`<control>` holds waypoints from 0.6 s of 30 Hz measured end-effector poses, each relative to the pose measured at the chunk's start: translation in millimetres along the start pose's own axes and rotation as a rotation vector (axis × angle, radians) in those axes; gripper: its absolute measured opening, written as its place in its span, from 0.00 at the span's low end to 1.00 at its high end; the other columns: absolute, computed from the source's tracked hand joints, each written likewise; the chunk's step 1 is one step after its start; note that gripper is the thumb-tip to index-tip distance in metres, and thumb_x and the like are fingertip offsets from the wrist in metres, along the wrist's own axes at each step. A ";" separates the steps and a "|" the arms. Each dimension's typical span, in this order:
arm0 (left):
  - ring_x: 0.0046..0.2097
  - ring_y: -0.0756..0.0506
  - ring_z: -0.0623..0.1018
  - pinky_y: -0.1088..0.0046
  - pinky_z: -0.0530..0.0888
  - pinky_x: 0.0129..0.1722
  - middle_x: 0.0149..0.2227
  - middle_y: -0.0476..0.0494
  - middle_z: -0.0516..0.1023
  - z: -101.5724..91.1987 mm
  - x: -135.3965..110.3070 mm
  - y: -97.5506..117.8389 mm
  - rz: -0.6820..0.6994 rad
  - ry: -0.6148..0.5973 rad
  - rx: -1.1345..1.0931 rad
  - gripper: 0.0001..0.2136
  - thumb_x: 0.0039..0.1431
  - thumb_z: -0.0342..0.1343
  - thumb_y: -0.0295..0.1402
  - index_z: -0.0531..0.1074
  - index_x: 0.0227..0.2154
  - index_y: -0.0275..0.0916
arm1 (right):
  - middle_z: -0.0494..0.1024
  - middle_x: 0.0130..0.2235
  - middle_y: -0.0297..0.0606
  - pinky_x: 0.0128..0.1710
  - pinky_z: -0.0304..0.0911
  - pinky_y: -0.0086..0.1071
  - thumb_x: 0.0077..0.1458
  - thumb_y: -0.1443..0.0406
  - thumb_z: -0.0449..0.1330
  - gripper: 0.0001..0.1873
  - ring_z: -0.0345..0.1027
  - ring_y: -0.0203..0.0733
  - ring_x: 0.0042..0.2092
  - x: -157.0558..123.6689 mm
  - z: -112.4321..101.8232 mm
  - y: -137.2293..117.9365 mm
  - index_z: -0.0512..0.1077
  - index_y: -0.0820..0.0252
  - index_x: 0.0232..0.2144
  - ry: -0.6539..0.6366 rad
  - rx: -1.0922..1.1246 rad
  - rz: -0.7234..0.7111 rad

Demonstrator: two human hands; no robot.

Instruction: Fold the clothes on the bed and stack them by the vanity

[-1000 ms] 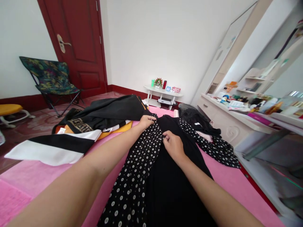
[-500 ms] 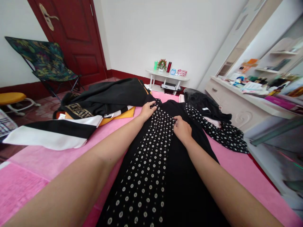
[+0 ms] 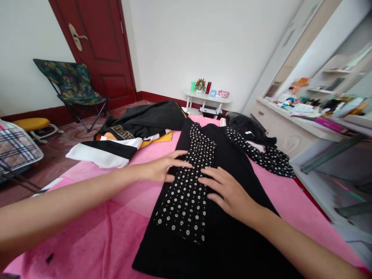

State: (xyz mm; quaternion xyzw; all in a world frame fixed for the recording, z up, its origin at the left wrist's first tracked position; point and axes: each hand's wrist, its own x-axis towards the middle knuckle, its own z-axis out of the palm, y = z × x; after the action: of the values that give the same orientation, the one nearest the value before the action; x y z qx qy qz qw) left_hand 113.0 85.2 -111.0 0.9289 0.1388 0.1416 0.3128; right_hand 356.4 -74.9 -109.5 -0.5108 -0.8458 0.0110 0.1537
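While a long black dress (image 3: 232,240) lies flat on a pink cover (image 3: 130,193), one of its spotted sleeves (image 3: 190,201) is folded down over its front. Call that sleeve the middle of a clock. The spots are white and round.

Between nine and ten o'clock is the left hand (image 3: 161,169). It is let go and loose, with its fingers spread, and their tips reach over the sleeve. Just past three o'clock is the right hand (image 3: 234,193), loose too, with its fingers spread over the sleeve's edge. I cannot tell if the fingertips touch the cloth.

The other spotted sleeve (image 3: 270,161) sticks out between two and three o'clock. Some dark clothes (image 3: 251,124) sit in a heap between one and two.

At ten o'clock is a bigger pile, with a black top (image 3: 152,116), a bit of yellow cloth (image 3: 158,139) and a black and white piece (image 3: 100,153) near us. A little dark thing (image 3: 49,257) lies near eight o'clock.

Farther off, at twelve, a small white table (image 3: 186,93) holds a green cup (image 3: 193,86), a plant (image 3: 200,84) and a red can (image 3: 208,88). At two o'clock is a pale dresser (image 3: 279,126) full of small stuff. A leafy chair (image 3: 72,83) stands at ten, by a dark red door (image 3: 100,50).
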 end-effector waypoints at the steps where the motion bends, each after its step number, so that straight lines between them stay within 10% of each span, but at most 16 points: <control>1: 0.65 0.38 0.52 0.58 0.54 0.63 0.66 0.56 0.46 -0.6 -10.0 13.4 -0.008 -0.048 0.011 0.30 0.46 0.57 0.24 0.67 0.54 0.55 | 0.63 0.60 0.37 0.62 0.45 0.51 0.55 0.69 0.55 0.25 0.53 0.44 0.62 -3.8 -0.8 -9.3 0.64 0.47 0.55 -0.026 0.001 -0.036; 8: 0.62 0.41 0.60 0.54 0.47 0.64 0.59 0.59 0.64 -1.9 -37.9 72.5 0.096 -0.256 0.050 0.29 0.48 0.47 0.22 0.69 0.52 0.58 | 0.76 0.48 0.34 0.59 0.55 0.42 0.58 0.71 0.51 0.18 0.69 0.38 0.51 -7.4 -6.5 -28.9 0.71 0.51 0.47 0.052 0.171 -0.031; 18: 0.48 0.40 0.75 0.63 0.71 0.50 0.44 0.43 0.77 11.8 -55.6 93.6 0.321 -0.230 0.015 0.24 0.46 0.50 0.20 0.73 0.47 0.43 | 0.80 0.41 0.33 0.53 0.61 0.34 0.46 0.77 0.52 0.22 0.73 0.37 0.43 -25.3 -16.5 -55.3 0.76 0.55 0.39 0.024 0.365 0.002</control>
State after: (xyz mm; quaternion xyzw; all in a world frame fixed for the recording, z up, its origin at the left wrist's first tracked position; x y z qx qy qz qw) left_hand 81.8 -12.1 -71.7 0.9515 -0.0467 0.0817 0.2929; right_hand 324.1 -125.5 -90.3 -0.4754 -0.8274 0.1581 0.2539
